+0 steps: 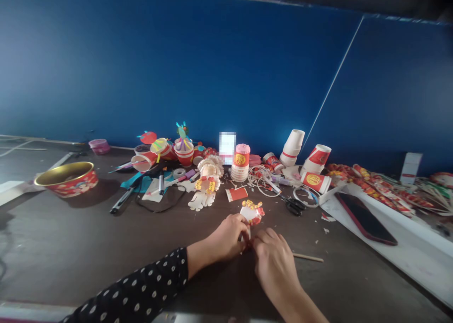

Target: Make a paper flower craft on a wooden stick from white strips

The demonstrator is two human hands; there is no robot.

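Note:
My left hand (228,236) is closed, with its thumb and fingers pressed together on a small white-and-red paper piece (245,233) on the dark table. Close by on the right, my right hand (276,261) has its fingers curled down toward the same spot. What its fingertips hold is hidden beneath them. Just beyond the fingers lies a cut paper-cup flower (252,213), white inside with red and yellow curled edges. A thin wooden stick (308,257) pokes out to the right from behind my right hand.
Black scissors (294,205) and a red paper scrap (237,194) lie beyond my hands. Paper cups (293,146) and cut-paper pieces (209,172) line the blue partition. A phone (366,218) rests in a white tray (417,261) at right; a red-gold bowl (71,184) stands left.

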